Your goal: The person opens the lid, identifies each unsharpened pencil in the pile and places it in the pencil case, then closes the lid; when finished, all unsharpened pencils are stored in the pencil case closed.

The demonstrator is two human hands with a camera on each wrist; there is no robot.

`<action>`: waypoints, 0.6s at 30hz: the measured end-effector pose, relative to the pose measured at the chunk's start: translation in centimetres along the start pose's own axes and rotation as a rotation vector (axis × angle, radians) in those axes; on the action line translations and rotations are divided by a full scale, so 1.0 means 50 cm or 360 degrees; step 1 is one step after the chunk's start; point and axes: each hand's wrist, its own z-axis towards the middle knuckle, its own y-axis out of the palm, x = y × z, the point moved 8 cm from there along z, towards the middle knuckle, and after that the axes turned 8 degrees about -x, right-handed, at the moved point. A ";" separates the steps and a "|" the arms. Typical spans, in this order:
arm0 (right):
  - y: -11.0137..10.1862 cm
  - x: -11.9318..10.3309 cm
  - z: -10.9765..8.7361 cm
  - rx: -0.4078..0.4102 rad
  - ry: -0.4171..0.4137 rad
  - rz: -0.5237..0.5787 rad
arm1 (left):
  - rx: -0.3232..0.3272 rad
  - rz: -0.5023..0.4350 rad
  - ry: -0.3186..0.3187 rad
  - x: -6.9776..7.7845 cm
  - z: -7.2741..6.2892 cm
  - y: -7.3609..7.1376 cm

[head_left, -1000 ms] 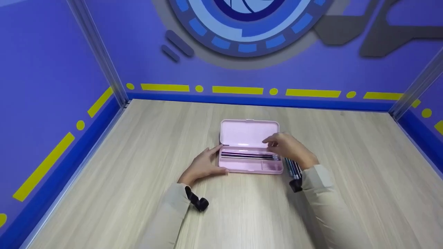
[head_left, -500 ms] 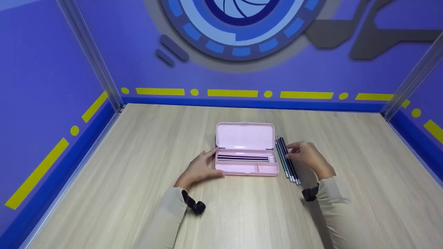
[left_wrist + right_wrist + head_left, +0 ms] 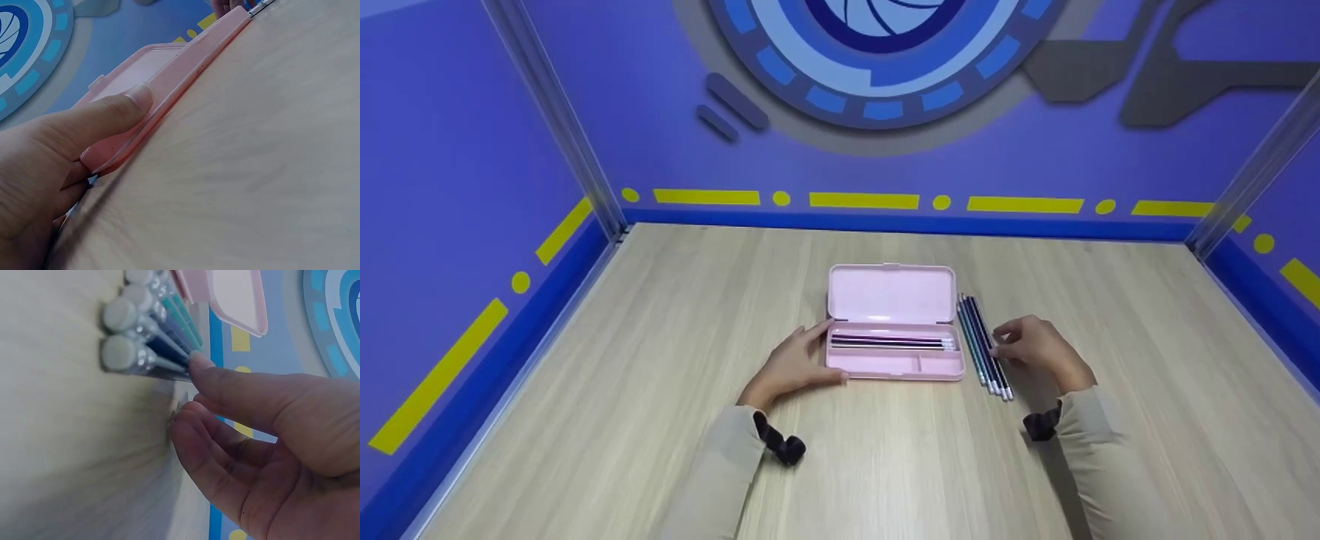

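Note:
A pink pencil case (image 3: 892,292) lies with its lid up on the table. Dark pencils with white eraser ends (image 3: 889,343) lie in its long rear compartment. My left hand (image 3: 793,366) holds the left end of the case, thumb on the front wall and a fingertip at the rear corner. Right of the case, several dark and teal pencils (image 3: 985,349) lie side by side. My right hand (image 3: 1039,349) is at their right side, its thumb touching the outermost pencil in the right wrist view; the bent fingers stay apart from the thumb, near the tabletop.
The front of the case has a long section and a small divided section (image 3: 940,364). Blue printed walls (image 3: 885,172) stand behind and at both sides of the wooden table (image 3: 720,300). A black wrist camera (image 3: 787,450) hangs at the left cuff.
My right hand has left the case, gone right to the loose pencils, and shifted slightly farther right and toward me. My left hand keeps its hold on the case.

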 end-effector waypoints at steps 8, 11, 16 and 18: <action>-0.001 -0.006 0.003 -0.0012 -0.0005 -0.0051 | -0.0002 0.0019 -0.0028 -0.004 -0.003 0.000; -0.002 -0.004 0.003 0.0003 0.0030 -0.0017 | -0.0011 0.0004 -0.0029 -0.002 -0.001 0.001; 0.004 0.002 0.006 -0.0002 0.0106 0.0088 | -0.0011 -0.0007 -0.0026 0.001 0.001 0.000; 0.008 0.003 0.007 -0.0008 0.0112 0.0105 | -0.0008 0.0000 -0.0029 -0.001 -0.001 0.000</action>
